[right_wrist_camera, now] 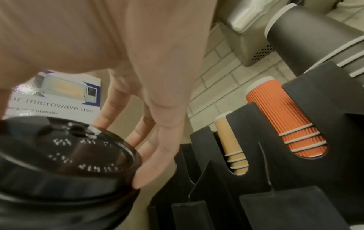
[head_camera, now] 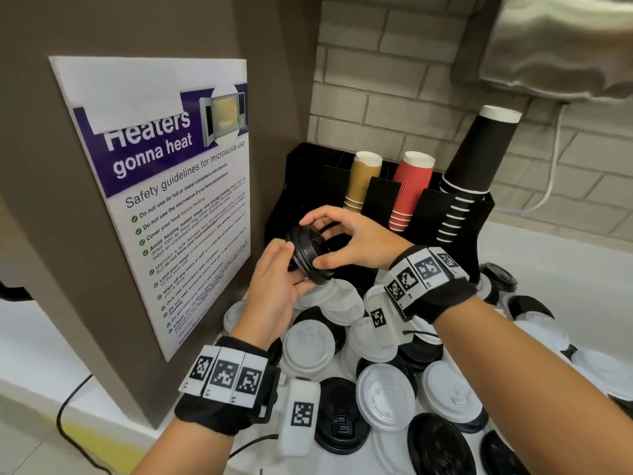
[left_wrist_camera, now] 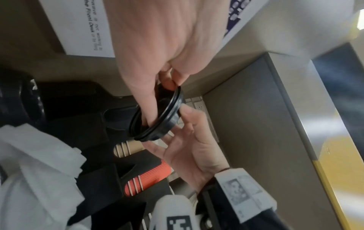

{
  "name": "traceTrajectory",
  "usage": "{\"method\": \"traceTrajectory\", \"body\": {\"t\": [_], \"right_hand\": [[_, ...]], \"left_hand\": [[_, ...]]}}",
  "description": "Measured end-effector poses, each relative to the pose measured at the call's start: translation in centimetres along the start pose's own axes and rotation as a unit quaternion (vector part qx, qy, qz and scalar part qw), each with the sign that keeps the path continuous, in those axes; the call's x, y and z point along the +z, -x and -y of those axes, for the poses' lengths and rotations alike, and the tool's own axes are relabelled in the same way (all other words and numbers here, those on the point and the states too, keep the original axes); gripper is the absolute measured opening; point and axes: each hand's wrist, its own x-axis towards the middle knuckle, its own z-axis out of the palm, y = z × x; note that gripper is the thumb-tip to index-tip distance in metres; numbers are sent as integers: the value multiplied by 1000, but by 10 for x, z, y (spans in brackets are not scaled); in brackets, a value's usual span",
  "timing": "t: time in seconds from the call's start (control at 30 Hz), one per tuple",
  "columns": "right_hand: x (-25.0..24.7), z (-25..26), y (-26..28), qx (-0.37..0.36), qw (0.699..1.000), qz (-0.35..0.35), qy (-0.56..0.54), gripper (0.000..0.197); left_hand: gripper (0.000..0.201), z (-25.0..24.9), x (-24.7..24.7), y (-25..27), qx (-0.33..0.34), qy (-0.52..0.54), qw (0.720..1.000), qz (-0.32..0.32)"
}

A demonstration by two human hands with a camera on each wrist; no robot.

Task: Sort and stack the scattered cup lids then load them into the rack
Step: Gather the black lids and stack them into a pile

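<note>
- Holding a short stack of black lids [head_camera: 308,253] on edge in the air, both hands meet just in front of the rack [head_camera: 424,214].
- The right hand [head_camera: 356,240] pinches the stack's rim, thumb near, fingers far.
- The left hand [head_camera: 274,293] has its fingers curled on the stack's near left face.
- The stack's axis points far-right at the rack's empty left slot, a short push away.
- Loose lids [head_camera: 387,389] lie heaped below.

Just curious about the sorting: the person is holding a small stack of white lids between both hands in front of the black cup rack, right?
Not quite: the lids held between the left hand and right hand are black, not white, as the head view shows. They are in front of the black cup rack.
</note>
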Motion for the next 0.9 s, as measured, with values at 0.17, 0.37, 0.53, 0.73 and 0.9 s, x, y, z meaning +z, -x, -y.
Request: {"method": "traceTrajectory", "body": {"t": [0.17,0.37,0.53,0.73,0.9], "right_hand": [[-1,-1,1,0,1000,18,0,55],[0,-1,-1,-6,1000,26,5,55],[-3,3,-8,37,999,11,7,41],[20,2,-58,142,966,101,190,31],[63,-3,-95,143,885,198,396,39]], "left_hand": [[27,0,-1,1,-7,8,1000,-1],[16,1,-2,2,-2,2,1000,-5],[11,3,-13,3,-11,-30,997,-70],[24,2,-36,15,-158,52,980,-106],[22,5,-52,22,-208,57,972,-94]]}}
